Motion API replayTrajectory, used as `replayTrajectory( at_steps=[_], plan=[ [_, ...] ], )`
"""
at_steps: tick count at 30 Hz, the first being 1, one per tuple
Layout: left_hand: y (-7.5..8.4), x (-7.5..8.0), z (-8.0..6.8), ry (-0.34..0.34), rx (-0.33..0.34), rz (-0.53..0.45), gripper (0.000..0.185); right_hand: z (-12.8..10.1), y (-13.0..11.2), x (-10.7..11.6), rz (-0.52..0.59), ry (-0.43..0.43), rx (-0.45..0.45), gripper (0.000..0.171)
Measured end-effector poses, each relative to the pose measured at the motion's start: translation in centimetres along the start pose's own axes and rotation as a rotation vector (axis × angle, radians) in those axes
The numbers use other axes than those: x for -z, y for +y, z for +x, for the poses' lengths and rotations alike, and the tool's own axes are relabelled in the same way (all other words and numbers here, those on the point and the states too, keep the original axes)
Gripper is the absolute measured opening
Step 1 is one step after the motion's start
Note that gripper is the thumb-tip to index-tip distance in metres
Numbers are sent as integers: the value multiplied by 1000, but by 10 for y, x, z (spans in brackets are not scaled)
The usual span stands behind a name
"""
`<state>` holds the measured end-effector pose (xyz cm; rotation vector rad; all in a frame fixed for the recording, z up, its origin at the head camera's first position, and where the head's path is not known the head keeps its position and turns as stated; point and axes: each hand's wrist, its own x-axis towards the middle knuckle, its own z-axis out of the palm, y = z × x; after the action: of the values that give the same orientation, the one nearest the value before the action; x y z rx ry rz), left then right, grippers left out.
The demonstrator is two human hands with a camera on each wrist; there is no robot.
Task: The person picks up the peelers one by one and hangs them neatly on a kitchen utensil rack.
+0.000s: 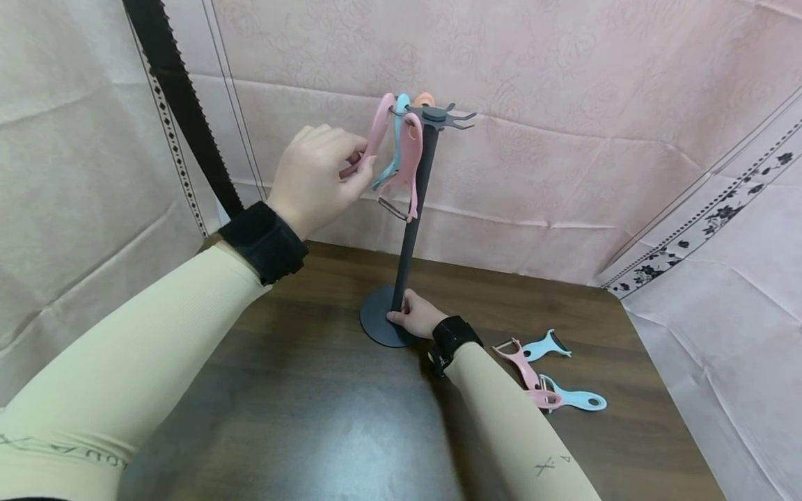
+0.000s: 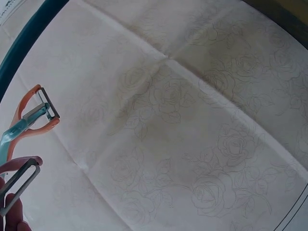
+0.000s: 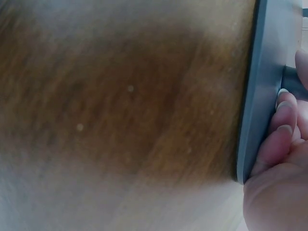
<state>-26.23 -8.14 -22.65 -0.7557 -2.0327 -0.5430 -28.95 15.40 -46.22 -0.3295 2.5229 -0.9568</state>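
Held pink peeler (image 1: 379, 124) up at the stand's (image 1: 411, 229) left side

Your left hand (image 1: 318, 174) pinches its lower part between thumb and fingers, presumably to steer its top end at a hook; you can't tell whether it's threaded. Your right hand (image 1: 421, 316) curls round the pole's foot above the base (image 1: 376, 316), probably bracing against tipping. That base sits towards the surface's (image 1: 294, 403) back edge, near the cloth (image 1: 564, 174); loose peelers (image 1: 525, 365) lie towards the right edge. More room opens frontward.
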Motion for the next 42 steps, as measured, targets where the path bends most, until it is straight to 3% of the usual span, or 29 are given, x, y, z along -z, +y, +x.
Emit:
replayTrajectory(
  at_steps=[19, 30, 42],
  plan=[
    [1, -1, -2, 27, -67, 75, 20, -1, -4, 1, 25, -5, 7, 25],
    [-5, -1, -11, 21, -33, 28, 20, -3, -8, 3, 22, -20, 0, 24],
    [-8, -7, -22, -17, -61, 1, 19, -6, -7, 3, 4, -11, 9, 24]
  ],
)
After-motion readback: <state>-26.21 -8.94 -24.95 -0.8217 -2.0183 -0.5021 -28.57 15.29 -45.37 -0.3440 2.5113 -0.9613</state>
